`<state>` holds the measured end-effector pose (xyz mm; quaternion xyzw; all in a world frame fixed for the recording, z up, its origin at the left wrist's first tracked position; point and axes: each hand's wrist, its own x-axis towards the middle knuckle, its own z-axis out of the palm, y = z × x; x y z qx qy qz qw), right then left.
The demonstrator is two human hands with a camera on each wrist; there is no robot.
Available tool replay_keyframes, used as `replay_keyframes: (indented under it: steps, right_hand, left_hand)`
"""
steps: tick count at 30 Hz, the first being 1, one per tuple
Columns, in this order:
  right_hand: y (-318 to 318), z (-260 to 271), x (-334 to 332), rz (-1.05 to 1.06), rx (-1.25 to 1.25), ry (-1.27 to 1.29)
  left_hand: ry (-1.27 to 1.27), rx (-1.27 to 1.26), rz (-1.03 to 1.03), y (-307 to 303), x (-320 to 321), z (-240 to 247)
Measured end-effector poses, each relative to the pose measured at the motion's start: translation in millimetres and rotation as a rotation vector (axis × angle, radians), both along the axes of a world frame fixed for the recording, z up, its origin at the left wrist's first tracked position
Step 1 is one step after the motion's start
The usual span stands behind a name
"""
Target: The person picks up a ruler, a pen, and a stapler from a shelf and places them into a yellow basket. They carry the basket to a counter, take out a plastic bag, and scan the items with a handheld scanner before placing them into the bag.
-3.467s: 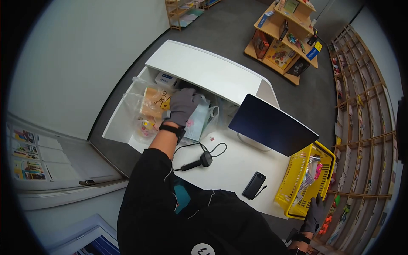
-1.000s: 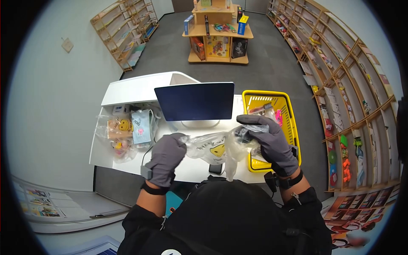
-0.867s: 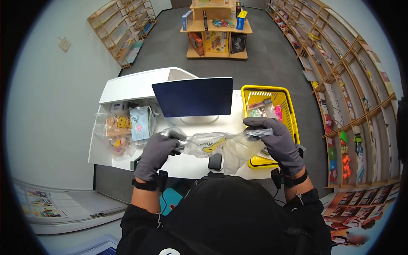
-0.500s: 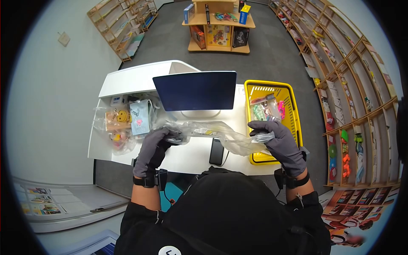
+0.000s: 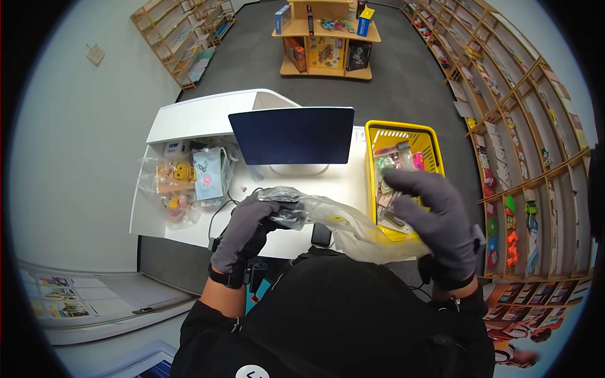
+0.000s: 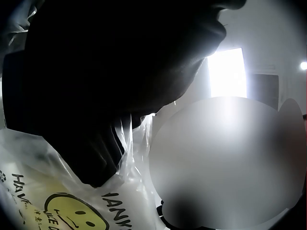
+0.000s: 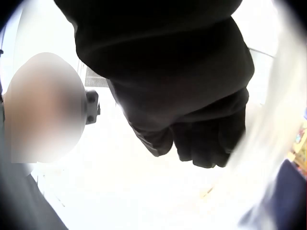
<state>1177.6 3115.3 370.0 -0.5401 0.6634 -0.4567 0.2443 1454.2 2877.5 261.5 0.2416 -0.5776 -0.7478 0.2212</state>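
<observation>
My gloved left hand (image 5: 242,227) grips one gathered end of a clear plastic carrier bag (image 5: 353,228). The bag stretches sideways over the front of the desk, and its loose end lies by my right wrist. In the left wrist view, a yellow smiley face (image 6: 76,212) and black lettering show on the plastic below the dark glove. My gloved right hand (image 5: 438,217) is held over the near right part of the yellow basket (image 5: 403,125), thumb and forefinger apart, holding nothing. Packaged goods (image 5: 394,173) lie in that basket.
A monitor (image 5: 291,135) stands mid-desk, with a black phone-like device (image 5: 321,235) in front, partly covered by the bag. At left, a recess in the white desk (image 5: 214,116) holds more plastic bags, a light blue bag (image 5: 208,175) and a small white box (image 5: 176,147).
Earlier my left hand was in the desk recess; later both hands held the plastic bag stretched. Now my right hand has let go of its end, and my left has shifted slightly right.
</observation>
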Motion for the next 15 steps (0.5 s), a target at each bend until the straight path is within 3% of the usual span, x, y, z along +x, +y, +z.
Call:
replay_keyframes:
  steps: [2,3,7,9,11,14,15]
  right_hand:
    - [-21.8,-1.9,16.9,0.208,0.061,0.303]
    - [-35.6,-12.5,25.4,0.324,0.067,0.402]
    - [-68.6,-62.7,38.4,0.304,0.283,0.301]
    - [-79.4,-116.3,37.8,0.217,0.202,0.259]
    - [-82.2,-128.7,37.1,0.174,0.163,0.237]
    - [-79.3,-130.1,30.2,0.125,0.495,0.285]
    - [-76.0,-127.5,28.1,0.127,0.497,0.284]
  left_hand:
    - [-0.122,-0.625,-0.083,1.3,-0.3,-5.0]
    - [-0.122,-0.627,-0.084,2.5,-1.7,-1.8]
    - [-0.132,-0.485,-0.137,8.2,-3.9,12.4]
    - [-0.057,-0.324,-0.143,11.4,1.5,1.8]
    - [-0.021,-0.241,-0.146,11.4,3.6,2.0]
    - [0.188,0.553,-0.110,9.8,6.7,14.6]
    - [0.188,0.555,-0.109,5.4,9.7,11.4]
